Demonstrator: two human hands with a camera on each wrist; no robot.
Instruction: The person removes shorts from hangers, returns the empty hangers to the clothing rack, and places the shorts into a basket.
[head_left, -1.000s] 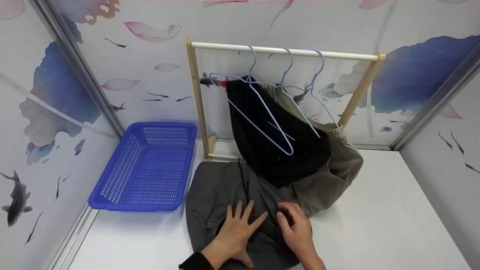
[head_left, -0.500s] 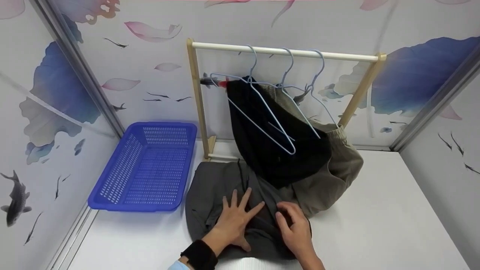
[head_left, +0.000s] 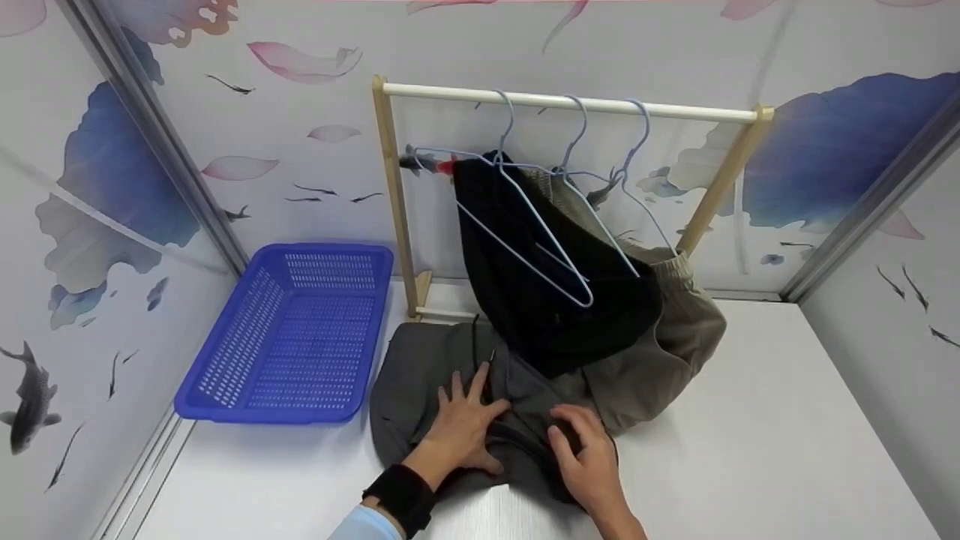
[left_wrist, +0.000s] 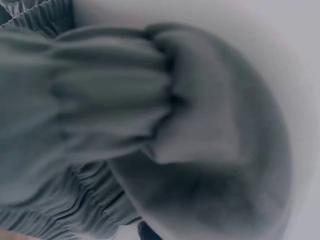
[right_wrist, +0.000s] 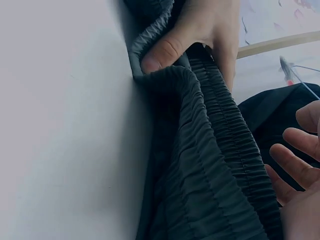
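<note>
Dark grey elastic-waisted pants (head_left: 424, 360) with a black drawstring lie bunched on the white table. My left hand (head_left: 461, 427) rests on them with its fingers spread. In the right wrist view, the left thumb (right_wrist: 162, 55) lies over the gathered waistband (right_wrist: 220, 145). Beside the right side of the pants, my right hand (head_left: 589, 454) touches the cloth with loosely bent fingers. Nothing shows between those fingers (right_wrist: 290, 160) in the right wrist view. Blurred grey cloth (left_wrist: 210, 125) fills much of the left wrist view, where the left hand is mostly hidden.
Behind the pants stands a wooden rack (head_left: 386, 150) with several blue hangers (head_left: 555, 247). Black pants (head_left: 562, 330) and khaki pants (head_left: 686, 330) hang from it, reaching down to the grey pair. A blue basket (head_left: 202, 409) sits at left.
The near edge of the grey pants has shifted away from me, uncovering more table. My left hand has moved slightly leftward and forward; the right hand has barely moved.
</note>
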